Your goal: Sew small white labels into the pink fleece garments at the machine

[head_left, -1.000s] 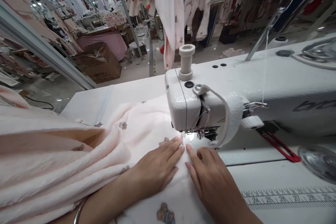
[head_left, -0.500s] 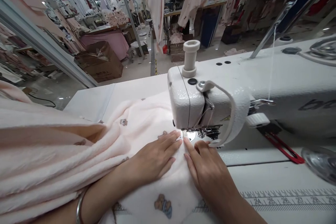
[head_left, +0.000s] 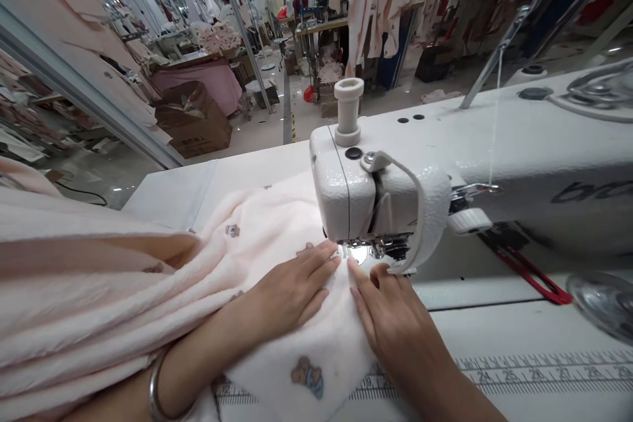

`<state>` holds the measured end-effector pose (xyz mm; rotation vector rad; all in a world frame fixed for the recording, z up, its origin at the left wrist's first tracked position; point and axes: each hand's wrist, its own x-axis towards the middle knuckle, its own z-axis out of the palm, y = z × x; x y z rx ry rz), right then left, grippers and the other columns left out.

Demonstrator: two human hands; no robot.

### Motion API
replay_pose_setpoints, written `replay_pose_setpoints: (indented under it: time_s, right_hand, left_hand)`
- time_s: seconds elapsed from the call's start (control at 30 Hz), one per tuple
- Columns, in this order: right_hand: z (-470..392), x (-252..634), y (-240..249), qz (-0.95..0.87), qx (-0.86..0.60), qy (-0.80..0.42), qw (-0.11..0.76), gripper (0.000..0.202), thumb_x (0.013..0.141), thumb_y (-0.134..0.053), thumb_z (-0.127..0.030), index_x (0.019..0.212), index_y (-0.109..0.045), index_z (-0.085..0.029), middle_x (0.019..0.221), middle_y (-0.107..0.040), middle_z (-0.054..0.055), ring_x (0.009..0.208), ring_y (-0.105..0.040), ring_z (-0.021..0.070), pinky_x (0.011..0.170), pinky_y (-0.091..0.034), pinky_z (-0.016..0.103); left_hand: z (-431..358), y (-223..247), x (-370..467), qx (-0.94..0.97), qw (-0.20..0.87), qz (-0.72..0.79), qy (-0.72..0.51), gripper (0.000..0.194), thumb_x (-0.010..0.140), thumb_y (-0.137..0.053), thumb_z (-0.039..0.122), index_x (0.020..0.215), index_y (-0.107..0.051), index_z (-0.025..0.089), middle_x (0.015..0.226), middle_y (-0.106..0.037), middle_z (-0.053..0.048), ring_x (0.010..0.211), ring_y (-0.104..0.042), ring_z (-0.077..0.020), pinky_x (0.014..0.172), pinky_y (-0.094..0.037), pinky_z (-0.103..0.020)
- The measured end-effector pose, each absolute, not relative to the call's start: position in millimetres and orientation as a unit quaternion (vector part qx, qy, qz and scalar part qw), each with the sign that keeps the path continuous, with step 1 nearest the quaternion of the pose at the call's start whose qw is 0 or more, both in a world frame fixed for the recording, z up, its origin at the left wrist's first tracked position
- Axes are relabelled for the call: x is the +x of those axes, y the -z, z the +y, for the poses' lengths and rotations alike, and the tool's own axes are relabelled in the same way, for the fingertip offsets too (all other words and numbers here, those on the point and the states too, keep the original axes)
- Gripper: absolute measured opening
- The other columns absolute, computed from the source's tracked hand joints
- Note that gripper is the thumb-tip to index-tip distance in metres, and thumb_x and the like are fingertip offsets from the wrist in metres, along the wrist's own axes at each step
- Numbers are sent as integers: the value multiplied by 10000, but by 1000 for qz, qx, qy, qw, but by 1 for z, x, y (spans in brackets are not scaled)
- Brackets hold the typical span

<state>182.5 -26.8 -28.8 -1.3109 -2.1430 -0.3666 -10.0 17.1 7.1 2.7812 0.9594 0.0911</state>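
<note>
Pale pink plush fabric (head_left: 277,211) printed with small bears lies under the head of a white sewing machine (head_left: 341,198). My left hand (head_left: 294,290) rests flat on it, left of the lit needle area, fingers stretched toward the presser foot. Right of the needle area, my right hand (head_left: 390,310) touches the fabric's right edge with its index finger and thumb; its other fingers are bent beside the metal plate, partly hidden. The needle tip is too small to make out. A bulky fold of the same fabric is heaped at the left.
Red thread snips (head_left: 539,277) lie right of the machine head. A printed ruler (head_left: 539,372) runs along the front edge. Beyond the table stand a cardboard box (head_left: 198,122), metal poles, hanging pink garments (head_left: 370,6) and other workstations.
The fabric's lower right edge has shifted left and up, showing more ruler. The machine appears slightly further left in view. Both hands keep nearly the same places. Hanging garments in the background have moved.
</note>
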Motion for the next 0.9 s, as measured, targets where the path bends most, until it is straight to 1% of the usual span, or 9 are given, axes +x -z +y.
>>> replay_pose_setpoints:
  time_s: [0.1,0.17,0.3,0.43,0.57,0.7,0.8,0.9]
  right_hand:
    - [-23,181,25,-803,-488,161,301,279,894,-446,-114,1080,-623,-4,826,-530,143,689,-414,194,656,-435,340]
    - [-23,182,25,-807,-486,154,297,292,904,-418,-120,1084,-612,4,829,-528,144,706,-417,201,666,-434,345]
    - [-27,185,30,-815,-508,73,267,330,924,-377,-167,1150,-569,-19,828,-502,129,738,-428,211,675,-451,364]
    - [-31,185,30,-813,-522,13,258,343,922,-378,-183,1201,-528,-52,868,-484,127,793,-442,225,679,-484,375]
    - [-33,183,26,-824,-503,20,261,342,928,-363,-184,1195,-521,-41,1020,-499,166,969,-454,260,797,-490,412]
    - [-36,178,30,-831,-491,38,260,348,929,-358,-180,1191,-513,-12,1131,-506,184,1075,-441,272,890,-461,424]
    - [-38,163,37,-826,-499,50,258,368,934,-354,-191,1198,-507,16,1164,-518,200,1104,-442,292,887,-458,438]
    - [-43,148,36,-819,-510,54,257,402,945,-338,-216,1200,-501,48,1188,-524,224,1112,-452,318,855,-462,462]
  left_hand:
    - [23,-6,-9,933,110,340,-33,412,934,-359,235,1336,-361,146,1391,-393,-131,1281,-410,-238,1048,-423,-413]
    - [26,-6,-9,930,110,349,-35,400,932,-360,234,1324,-372,157,1364,-423,-118,1262,-431,-237,1030,-441,-412]
    - [29,-3,-9,932,94,345,-56,353,928,-357,233,1263,-418,138,1331,-451,-124,1281,-406,-247,1023,-446,-414]
    - [29,0,-10,932,88,347,-54,391,927,-367,244,1300,-375,129,1345,-436,-130,1295,-389,-246,1046,-424,-415]
    - [26,1,-11,932,92,346,-50,431,922,-377,243,1338,-335,140,1378,-408,-119,1309,-371,-237,1044,-428,-405]
    - [22,-1,-10,936,75,336,-71,416,919,-372,231,1320,-351,122,1350,-437,-124,1297,-389,-234,1039,-433,-394]
    - [25,0,-8,939,60,322,-100,409,907,-377,220,1299,-359,106,1312,-467,-142,1280,-407,-236,1022,-445,-393]
    - [27,-3,-11,923,44,361,-125,485,863,-465,274,1299,-358,91,1309,-456,-172,1234,-447,-255,1009,-447,-419]
